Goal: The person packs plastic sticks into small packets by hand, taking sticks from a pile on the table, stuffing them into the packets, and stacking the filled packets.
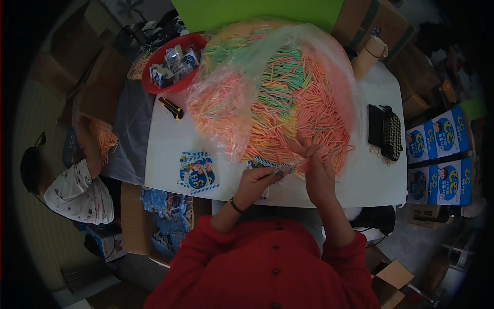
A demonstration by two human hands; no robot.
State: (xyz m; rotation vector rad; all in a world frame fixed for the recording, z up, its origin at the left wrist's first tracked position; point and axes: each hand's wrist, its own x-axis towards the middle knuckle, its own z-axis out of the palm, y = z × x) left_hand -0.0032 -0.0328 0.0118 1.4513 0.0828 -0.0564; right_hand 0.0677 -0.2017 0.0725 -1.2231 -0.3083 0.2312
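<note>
Packet (pixel 284 168) in left hand (pixel 254 184), beside right hand (pixel 319 177).

The left hand (pixel 256 181) hides part of the packet (pixel 284 169) it holds, whose print (blurred anyway) is too small to read. Whether the right hand (pixel 318 167) grips any sticks (pixel 324 121) is unclear. Cloudy plastic (pixel 239 82) veils some sticks; the top edge crops the green panel (pixel 257 9), the bottom edge the red shirt (pixel 257 262).

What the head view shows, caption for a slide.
Left hand grips a packet, right hand close by, beside colourful sticks.
</note>
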